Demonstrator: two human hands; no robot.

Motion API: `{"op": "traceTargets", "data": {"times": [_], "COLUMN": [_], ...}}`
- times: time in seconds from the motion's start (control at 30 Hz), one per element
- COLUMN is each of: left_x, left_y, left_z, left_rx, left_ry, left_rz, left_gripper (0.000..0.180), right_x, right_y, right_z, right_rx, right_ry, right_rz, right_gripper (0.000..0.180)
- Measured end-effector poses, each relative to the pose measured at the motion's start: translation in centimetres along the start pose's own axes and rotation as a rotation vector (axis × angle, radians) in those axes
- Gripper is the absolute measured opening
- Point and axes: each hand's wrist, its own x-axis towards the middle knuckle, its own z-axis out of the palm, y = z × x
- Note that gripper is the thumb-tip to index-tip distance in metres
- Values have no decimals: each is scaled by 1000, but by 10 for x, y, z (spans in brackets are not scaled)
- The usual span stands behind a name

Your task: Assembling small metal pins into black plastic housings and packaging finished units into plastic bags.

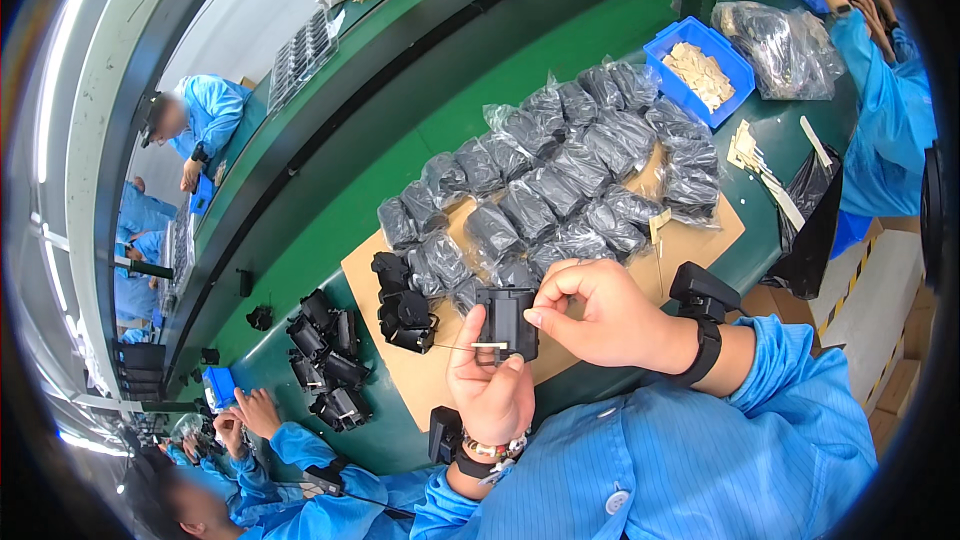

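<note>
My left hand (490, 385) grips a small black plastic part (508, 320) from below, thumb on its left side. My right hand (600, 315) pinches at the part's right edge with thumb and forefinger. A thin strip or wire (470, 346) sticks out leftward from the part. Both hands hover over a brown cardboard sheet (425, 380). Two bare black parts (405, 305) sit on the cardboard just to the left.
Several black parts in clear bags (560, 185) lie piled on the cardboard. A blue bin (700, 70) of pale pieces stands behind. More black parts (325, 355) sit at left on the green table (400, 130). Other people in blue coats work at left, right and below.
</note>
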Motion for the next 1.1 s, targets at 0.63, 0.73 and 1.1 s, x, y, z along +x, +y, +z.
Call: {"op": "traceTargets", "data": {"times": [0.63,0.73,1.1], "left_x": [1,-1,10], "left_y": [-1,3,-2], "left_z": [-2,-2,8], "left_rx": [-86,-145,-194], "left_ry": [19,34,-19], "left_rz": [-114,-223,-59], "left_gripper": [61,60,69], "right_x": [-4,-2,-12], "right_y": [-3,-10,7], "right_z": [0,-1,1], "right_rx": [-305,-396,-227], "right_ry": [167,34,159], "right_rz": [-279,-347,-291], "right_gripper": [30,45,27]}}
